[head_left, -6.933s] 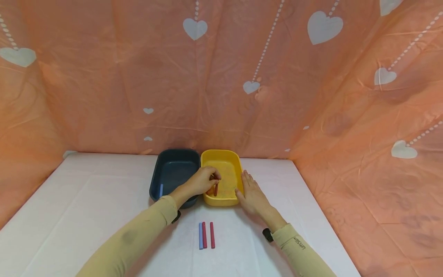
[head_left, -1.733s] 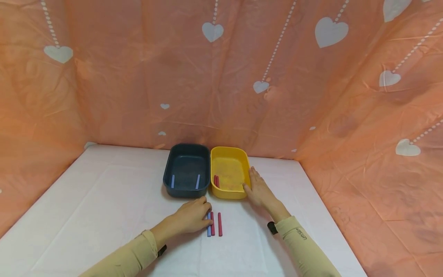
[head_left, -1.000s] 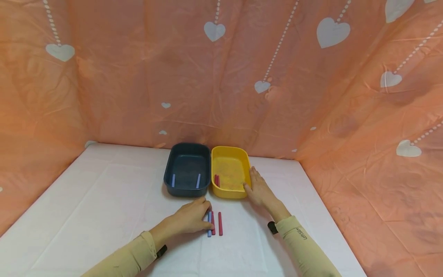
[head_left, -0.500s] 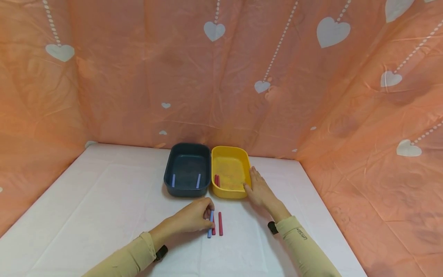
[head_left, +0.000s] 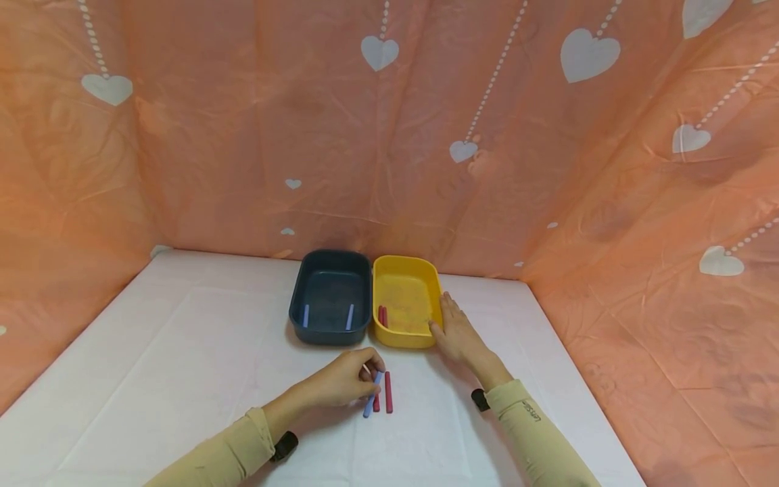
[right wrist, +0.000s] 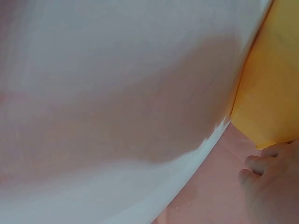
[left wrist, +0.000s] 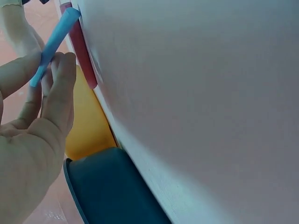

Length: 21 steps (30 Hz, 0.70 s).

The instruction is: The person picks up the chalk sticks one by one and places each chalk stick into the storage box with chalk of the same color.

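Observation:
My left hand (head_left: 343, 380) pinches a blue chalk stick (head_left: 372, 396) between thumb and fingertips. The chalk is tilted, its far end leaning right across a red chalk stick (head_left: 376, 404) that it partly covers. Just right of these, another red chalk stick (head_left: 389, 392) lies on the white table. In the left wrist view the held blue chalk (left wrist: 56, 39) sticks out past the fingers. My right hand (head_left: 458, 338) rests against the right side of the yellow tray (head_left: 406, 341), fingers straight along its outside and thumb at the rim.
A dark blue tray (head_left: 328, 336) stands left of the yellow one, side by side at the back. Two blue chalk sticks (head_left: 349, 317) lie in it. Two red chalk sticks (head_left: 384, 317) lie in the yellow tray. An orange curtain (head_left: 243, 169) hangs close behind.
A second blue chalk has come to lie in the dark tray. Lately my left hand has taken hold of another blue chalk and tilted it rightward. The right hand stays at the yellow tray.

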Motion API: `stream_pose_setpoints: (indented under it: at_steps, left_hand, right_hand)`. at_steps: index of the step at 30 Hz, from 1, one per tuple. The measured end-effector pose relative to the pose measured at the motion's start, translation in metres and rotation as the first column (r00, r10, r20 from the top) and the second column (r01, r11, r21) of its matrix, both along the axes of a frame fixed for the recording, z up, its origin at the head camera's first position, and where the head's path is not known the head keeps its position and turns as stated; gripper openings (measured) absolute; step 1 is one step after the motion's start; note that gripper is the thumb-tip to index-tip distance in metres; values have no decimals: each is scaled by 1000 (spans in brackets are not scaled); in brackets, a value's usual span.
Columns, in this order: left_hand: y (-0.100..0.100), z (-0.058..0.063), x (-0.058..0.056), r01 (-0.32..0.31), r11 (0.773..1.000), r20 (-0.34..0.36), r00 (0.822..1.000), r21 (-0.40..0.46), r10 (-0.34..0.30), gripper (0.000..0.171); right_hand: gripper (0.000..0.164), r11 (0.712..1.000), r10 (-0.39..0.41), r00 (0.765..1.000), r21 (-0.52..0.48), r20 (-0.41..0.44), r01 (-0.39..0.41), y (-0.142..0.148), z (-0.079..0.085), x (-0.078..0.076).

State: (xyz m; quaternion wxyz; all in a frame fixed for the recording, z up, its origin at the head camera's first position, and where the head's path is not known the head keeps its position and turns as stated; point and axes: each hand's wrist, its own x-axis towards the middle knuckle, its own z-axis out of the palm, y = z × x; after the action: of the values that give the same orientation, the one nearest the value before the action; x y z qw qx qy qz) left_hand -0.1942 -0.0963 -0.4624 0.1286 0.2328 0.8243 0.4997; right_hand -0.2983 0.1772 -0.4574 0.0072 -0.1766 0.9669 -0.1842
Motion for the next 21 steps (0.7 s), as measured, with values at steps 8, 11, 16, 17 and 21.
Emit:
stream_pose_setpoints:
  at_steps: [8, 11, 16, 17, 21]
  left_hand:
    - [0, -2, -2, -1, 1000, 42, 999, 24, 0, 22]
    - [0, -1, -2, -11, 1000, 51, 999, 23, 10, 22]
    - [0, 3, -1, -38, 998, 75, 997, 44, 35, 22]
    - [-1, 4, -1, -45, 998, 73, 996, 51, 41, 22]
    - [-3, 4, -3, -71, 995, 30, 997, 70, 69, 21]
  right_hand:
    - [75, 1000, 3, 1000, 9, -6, -3, 0, 1, -1]
    - [75, 1000, 2, 1000, 8, 0, -2, 1, 1, 0]
    - [75, 1000, 8, 1000, 2, 6, -8, 2, -1, -1]
    - [75, 1000, 6, 1000, 4, 9, -6, 2, -1, -2]
    - [75, 1000, 6, 1000, -1, 3, -6, 1, -1, -1]
